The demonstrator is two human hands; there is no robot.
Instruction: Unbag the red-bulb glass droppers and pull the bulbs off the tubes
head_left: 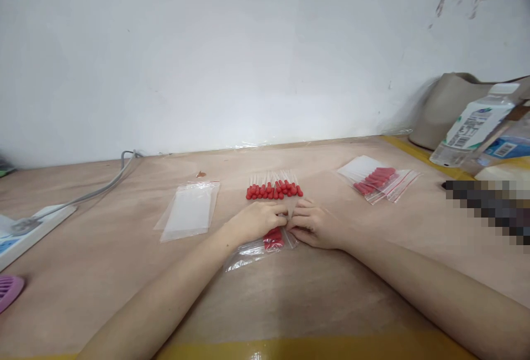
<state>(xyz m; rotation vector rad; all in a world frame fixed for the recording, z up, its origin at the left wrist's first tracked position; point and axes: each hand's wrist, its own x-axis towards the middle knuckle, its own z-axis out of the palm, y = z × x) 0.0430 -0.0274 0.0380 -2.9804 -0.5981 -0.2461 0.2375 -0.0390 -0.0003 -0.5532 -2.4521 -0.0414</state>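
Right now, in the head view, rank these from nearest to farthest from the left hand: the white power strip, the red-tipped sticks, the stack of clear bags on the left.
1. Red-tipped sticks: just beyond the left hand.
2. Stack of clear bags: to that hand's left.
3. White power strip: far left, at the picture's edge.

The bare, slender left forearm — marked by a small round spot near the wrist — tapers into a bare left hand with slim fingers. The right forearm, likewise bare and smooth in outline, narrows to an uncovered right hand; fingernail detail is too small to tell.
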